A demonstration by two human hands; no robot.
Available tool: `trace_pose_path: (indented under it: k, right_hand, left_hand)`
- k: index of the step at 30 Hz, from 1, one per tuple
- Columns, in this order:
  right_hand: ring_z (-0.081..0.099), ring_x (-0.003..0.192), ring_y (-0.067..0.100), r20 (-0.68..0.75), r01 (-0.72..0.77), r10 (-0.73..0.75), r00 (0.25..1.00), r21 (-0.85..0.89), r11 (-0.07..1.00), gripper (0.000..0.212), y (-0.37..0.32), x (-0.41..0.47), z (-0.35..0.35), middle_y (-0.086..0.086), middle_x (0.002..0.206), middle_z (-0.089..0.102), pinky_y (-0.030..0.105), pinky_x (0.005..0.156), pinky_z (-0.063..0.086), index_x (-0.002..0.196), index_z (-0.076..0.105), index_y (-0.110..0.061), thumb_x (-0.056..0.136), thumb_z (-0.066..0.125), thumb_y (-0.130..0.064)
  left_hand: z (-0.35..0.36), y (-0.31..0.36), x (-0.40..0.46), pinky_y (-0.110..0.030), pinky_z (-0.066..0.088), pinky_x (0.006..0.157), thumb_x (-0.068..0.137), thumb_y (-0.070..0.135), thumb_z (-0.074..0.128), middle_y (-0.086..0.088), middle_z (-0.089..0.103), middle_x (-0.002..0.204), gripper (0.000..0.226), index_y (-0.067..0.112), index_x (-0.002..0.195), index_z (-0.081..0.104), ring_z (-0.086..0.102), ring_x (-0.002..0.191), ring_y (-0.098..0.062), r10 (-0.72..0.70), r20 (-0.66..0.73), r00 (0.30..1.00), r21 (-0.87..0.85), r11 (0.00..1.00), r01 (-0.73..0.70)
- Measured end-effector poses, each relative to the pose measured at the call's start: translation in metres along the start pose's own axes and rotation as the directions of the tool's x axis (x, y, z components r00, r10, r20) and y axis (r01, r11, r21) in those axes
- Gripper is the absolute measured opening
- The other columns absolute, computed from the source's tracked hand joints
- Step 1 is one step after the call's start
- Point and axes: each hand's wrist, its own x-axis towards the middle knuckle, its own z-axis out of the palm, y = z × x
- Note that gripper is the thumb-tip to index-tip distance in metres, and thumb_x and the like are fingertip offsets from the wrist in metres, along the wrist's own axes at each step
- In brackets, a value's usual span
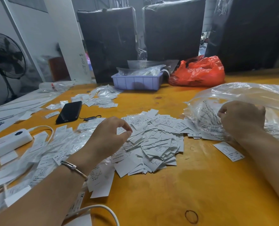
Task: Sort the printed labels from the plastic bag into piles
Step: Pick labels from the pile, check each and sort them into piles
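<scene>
A big heap of small white printed labels lies in the middle of the orange table. My left hand hovers over the heap's left side, fingers curled loosely with thumb and forefinger near each other; whether they pinch a label is unclear. At the right, a clear plastic bag with printed text lies open, more labels inside. My right hand grips the bag's crumpled mouth. One label lies alone near my right forearm. More labels in clear sleeves spread under my left arm.
A black phone lies left of the heap. A white power strip with its cable sits at the left edge. A purple tray and a red plastic bag stand at the back, dark wrapped bundles behind. Another label pile lies far left.
</scene>
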Motion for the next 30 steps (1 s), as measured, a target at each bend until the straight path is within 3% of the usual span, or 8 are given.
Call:
trace_pose_path:
  k: [5,9,12,15,18,22,28,30]
  right_hand:
    - [0.05,0.076,0.032,-0.083,0.053,-0.038,0.996,0.184,0.981,0.018,-0.007,-0.004,-0.002,0.015,0.08,0.066,0.032,0.065,0.033,0.085,0.069,-0.011,0.094,0.055,-0.016]
    - [0.059,0.076,0.034,-0.106,0.099,-0.066,0.992,0.346,0.933,0.011,-0.017,-0.012,-0.008,0.014,0.078,0.067,0.038,0.066,0.048,0.076,0.066,-0.009,0.087,0.066,-0.013]
    - [0.065,0.062,0.021,0.09,0.005,-0.111,0.99,0.754,0.657,0.007,-0.029,-0.022,-0.02,0.011,0.068,0.069,0.029,0.058,0.051,0.077,0.067,-0.004,0.079,0.073,-0.003]
    - [0.066,0.064,0.017,0.338,-0.242,-0.367,0.867,0.928,0.282,0.016,-0.05,-0.038,-0.034,0.013,0.074,0.073,0.029,0.065,0.049,0.085,0.069,-0.002,0.07,0.075,-0.001]
    - [0.068,0.069,0.019,0.369,-0.277,-0.573,0.732,0.929,0.245,0.021,-0.064,-0.055,-0.035,0.014,0.08,0.074,0.032,0.073,0.049,0.086,0.072,-0.006,0.072,0.068,0.01]
    - [0.067,0.069,0.021,0.303,-0.201,-0.698,0.649,0.953,0.227,0.028,-0.077,-0.073,-0.032,0.016,0.076,0.073,0.028,0.072,0.055,0.09,0.073,-0.001,0.077,0.061,0.02]
    - [0.063,0.06,0.024,0.199,-0.167,-0.563,0.802,0.98,0.107,0.019,-0.084,-0.075,-0.025,0.021,0.072,0.07,0.026,0.061,0.054,0.084,0.062,0.005,0.069,0.076,0.007]
    - [0.063,0.061,0.022,0.143,-0.076,-0.477,0.867,0.984,0.158,0.016,-0.081,-0.071,-0.023,0.018,0.071,0.071,0.023,0.059,0.052,0.084,0.063,0.002,0.074,0.074,0.007]
  left_hand:
    - [0.001,-0.001,0.0,-0.043,0.043,0.103,0.093,0.028,0.063,0.007,0.059,0.116,0.005,0.029,0.091,0.067,0.051,0.113,-0.016,0.01,-0.005,1.0,0.0,1.0,-0.01]
    - [0.001,-0.001,0.0,-0.042,0.043,0.103,0.093,0.029,0.063,0.009,0.058,0.116,0.004,0.03,0.092,0.067,0.05,0.113,-0.015,0.011,-0.002,1.0,0.014,1.0,-0.011]
    - [0.001,-0.002,0.001,-0.042,0.044,0.103,0.092,0.03,0.065,0.01,0.06,0.115,0.003,0.029,0.093,0.067,0.052,0.113,-0.013,0.063,-0.011,0.998,-0.001,0.998,-0.063]
    - [-0.001,0.001,0.0,-0.022,0.049,0.091,0.085,0.044,0.068,0.022,0.059,0.112,0.02,0.033,0.102,0.067,0.055,0.108,0.004,0.164,0.006,0.986,-0.147,0.976,-0.161]
    - [-0.002,0.008,-0.003,-0.008,0.049,0.081,0.076,0.058,0.066,0.026,0.059,0.118,0.049,0.04,0.121,0.059,0.054,0.111,0.011,0.256,0.098,0.962,-0.318,0.924,-0.213]
    - [0.001,0.014,-0.006,-0.016,0.053,0.088,0.077,0.048,0.072,0.02,0.066,0.115,0.056,0.038,0.129,0.054,0.06,0.111,0.003,0.356,0.198,0.913,-0.343,0.898,-0.275]
    - [0.0,0.016,-0.009,-0.028,0.059,0.081,0.074,0.032,0.075,-0.001,0.075,0.083,0.025,0.019,0.095,0.073,0.072,0.079,-0.016,0.346,0.203,0.916,-0.415,0.878,-0.24]
    - [0.0,0.014,-0.008,-0.023,0.058,0.075,0.077,0.026,0.075,-0.001,0.074,0.078,0.016,0.013,0.087,0.074,0.071,0.073,-0.013,0.318,0.153,0.936,-0.404,0.884,-0.234]
